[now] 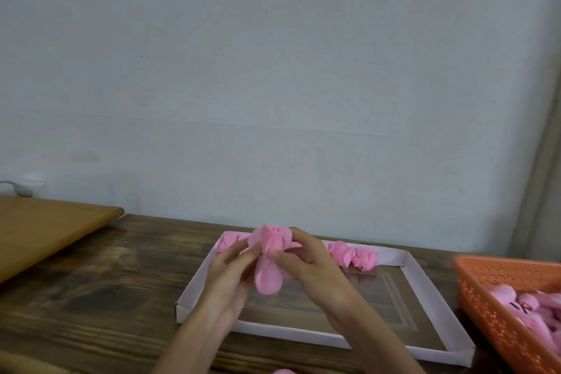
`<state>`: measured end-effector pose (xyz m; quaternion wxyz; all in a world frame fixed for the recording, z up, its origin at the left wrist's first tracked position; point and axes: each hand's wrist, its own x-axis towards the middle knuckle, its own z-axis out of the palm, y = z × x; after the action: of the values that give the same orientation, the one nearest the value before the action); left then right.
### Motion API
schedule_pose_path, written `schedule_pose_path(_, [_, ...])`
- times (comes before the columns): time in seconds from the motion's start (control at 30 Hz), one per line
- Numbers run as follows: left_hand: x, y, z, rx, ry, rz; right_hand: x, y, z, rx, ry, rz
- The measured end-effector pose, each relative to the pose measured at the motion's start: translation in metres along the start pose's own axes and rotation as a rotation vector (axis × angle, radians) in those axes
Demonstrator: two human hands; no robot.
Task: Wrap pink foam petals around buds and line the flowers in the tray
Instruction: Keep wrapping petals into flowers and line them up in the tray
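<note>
You're holding the flower (271, 247) over the tray (194, 288), left hand (230, 270) gripping its side, right hand (312, 264) pinching it below the bud (276, 229). Wrapping is looking mid-way: the loose lower petal (268, 281) is needing folding up next, then the flower is joining the far-edge row (349, 255).

Both hands, left (226, 273) and right (315, 267), hold a pink foam flower (270, 255) above the tray (303, 335). Finished flowers (352, 255) line its far edge.
</note>
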<state>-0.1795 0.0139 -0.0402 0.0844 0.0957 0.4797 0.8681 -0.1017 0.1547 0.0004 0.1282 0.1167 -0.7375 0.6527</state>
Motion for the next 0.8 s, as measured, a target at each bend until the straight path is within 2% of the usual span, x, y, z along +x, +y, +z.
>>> schedule_pose_path(0.13, [-0.002, 0.0, 0.001, -0.028, 0.082, 0.034, 0.0, 0.001, -0.001, -0.096, 0.011, -0.001])
schedule_pose_path(0.27, [-0.01, 0.004, 0.006, 0.029, 0.106, 0.148, 0.0, 0.0, 0.002, -0.155, -0.002, -0.041])
schedule_pose_path(0.5, [-0.011, 0.007, 0.007, 0.027, 0.072, 0.241, 0.001, -0.005, -0.001, -0.195, 0.035, -0.038])
schedule_pose_path(0.8, [-0.012, 0.01, 0.008, -0.043, -0.035, 0.224, 0.003, -0.008, -0.004, -0.197, 0.043, -0.078])
